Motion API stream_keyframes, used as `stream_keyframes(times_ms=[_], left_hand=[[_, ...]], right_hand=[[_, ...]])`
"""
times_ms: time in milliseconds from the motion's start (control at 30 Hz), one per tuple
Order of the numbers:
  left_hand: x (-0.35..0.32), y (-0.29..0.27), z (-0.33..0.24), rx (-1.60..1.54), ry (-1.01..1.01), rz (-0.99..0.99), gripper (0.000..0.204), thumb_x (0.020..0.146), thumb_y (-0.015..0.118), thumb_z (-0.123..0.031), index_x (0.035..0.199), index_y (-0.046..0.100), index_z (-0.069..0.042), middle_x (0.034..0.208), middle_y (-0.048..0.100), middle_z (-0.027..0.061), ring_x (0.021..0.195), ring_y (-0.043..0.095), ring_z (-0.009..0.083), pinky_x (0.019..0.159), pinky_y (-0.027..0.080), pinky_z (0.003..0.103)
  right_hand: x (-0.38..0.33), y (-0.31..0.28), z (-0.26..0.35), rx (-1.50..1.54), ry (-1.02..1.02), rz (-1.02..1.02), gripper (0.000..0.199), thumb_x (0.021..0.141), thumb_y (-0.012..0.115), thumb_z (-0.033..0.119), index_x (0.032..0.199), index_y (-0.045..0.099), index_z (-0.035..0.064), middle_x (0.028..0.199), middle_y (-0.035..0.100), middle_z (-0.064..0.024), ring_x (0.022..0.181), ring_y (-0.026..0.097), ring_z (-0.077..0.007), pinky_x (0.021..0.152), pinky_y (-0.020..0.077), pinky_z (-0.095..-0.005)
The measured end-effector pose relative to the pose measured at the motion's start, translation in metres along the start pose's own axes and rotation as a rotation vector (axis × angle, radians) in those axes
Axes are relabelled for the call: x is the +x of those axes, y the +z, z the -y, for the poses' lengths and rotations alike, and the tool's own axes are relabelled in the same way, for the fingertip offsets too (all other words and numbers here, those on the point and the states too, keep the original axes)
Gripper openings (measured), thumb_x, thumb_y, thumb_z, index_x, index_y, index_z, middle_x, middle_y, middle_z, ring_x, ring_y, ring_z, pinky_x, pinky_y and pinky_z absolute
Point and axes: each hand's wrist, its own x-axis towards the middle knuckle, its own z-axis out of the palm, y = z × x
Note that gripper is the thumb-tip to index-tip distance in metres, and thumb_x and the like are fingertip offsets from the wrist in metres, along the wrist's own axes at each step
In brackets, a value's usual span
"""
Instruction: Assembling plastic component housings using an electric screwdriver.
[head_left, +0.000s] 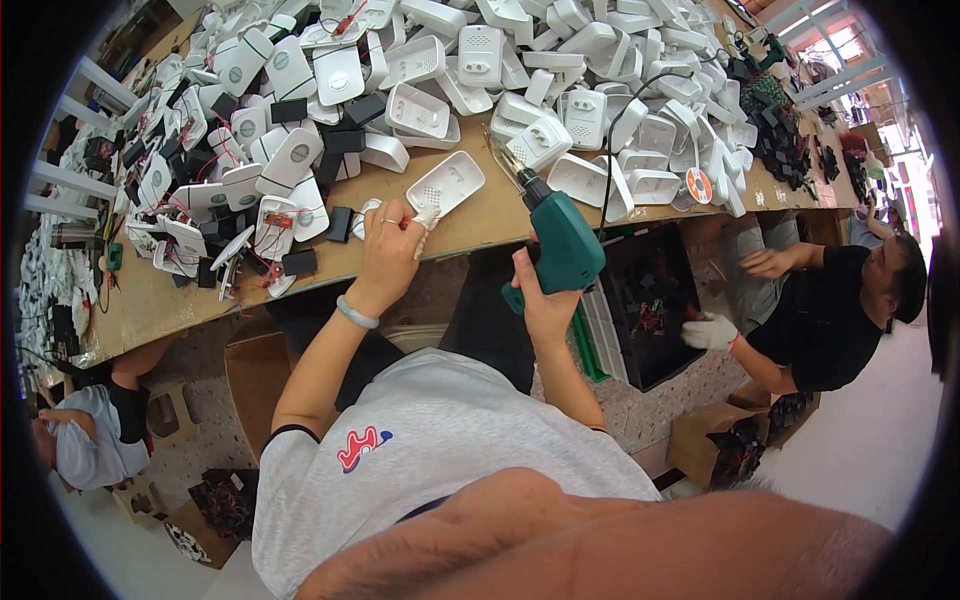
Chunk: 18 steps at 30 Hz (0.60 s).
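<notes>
My right hand [545, 305] is wrapped round the grip of a dark green power screwdriver [568, 240]. Its bit points up and left, over the table's near side. A white open plastic housing [447, 184] lies hollow side up just left of the bit, with grille holes in its floor. The curled fingers of my left hand [390, 245] pinch its near left corner; a white wrap covers a fingertip there. Beside that hand are a small black box [339, 224] and a white piece partly hidden under the fingers.
White housings [480, 55] pile up across the far side of the table [140, 305]. At left lie white covers with red wires [275, 228] and black boxes. A black crate [650, 345] stands right of my legs. A co-worker [835, 310], one hand gloved, sits beyond it; another person [95, 440] is at left.
</notes>
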Motion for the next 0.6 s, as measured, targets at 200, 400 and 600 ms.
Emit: stream_keyframes(times_ms=[200,400,600], left_hand=[[0.006,0.015,-0.013,0.125,0.017,-0.035,0.03,0.084,0.067,-0.013,0.111,0.062,0.0,0.09,0.05,0.0105,0.087,0.05,0.0278,0.077,0.038,0.041],[0.019,0.019,-0.024,0.112,-0.203,-0.277,0.03,0.086,0.069,-0.016,0.105,0.057,0.004,0.1,0.053,0.0188,0.092,0.052,0.0376,0.082,0.041,0.046],[0.02,0.02,-0.01,0.149,-0.05,0.001,0.009,0.085,0.06,-0.009,0.087,0.059,0.0,0.092,0.05,0.0143,0.087,0.05,0.0309,0.078,0.039,0.042]], right_hand=[[0.005,-0.004,0.005,-0.016,-0.002,0.046,0.034,0.088,0.067,-0.002,0.12,0.056,-0.0024,0.107,0.063,-0.0101,0.065,0.057,-0.0095,0.054,0.0472,-0.0225],[-0.002,-0.013,0.005,-0.018,0.019,0.004,0.035,0.088,0.067,-0.003,0.121,0.056,-0.0022,0.108,0.063,-0.0102,0.066,0.058,-0.0094,0.054,0.0474,-0.0222],[-0.009,-0.011,0.007,-0.004,0.005,0.002,0.036,0.087,0.067,-0.002,0.122,0.056,-0.0014,0.113,0.062,-0.0109,0.067,0.058,-0.0093,0.054,0.0478,-0.0224]])
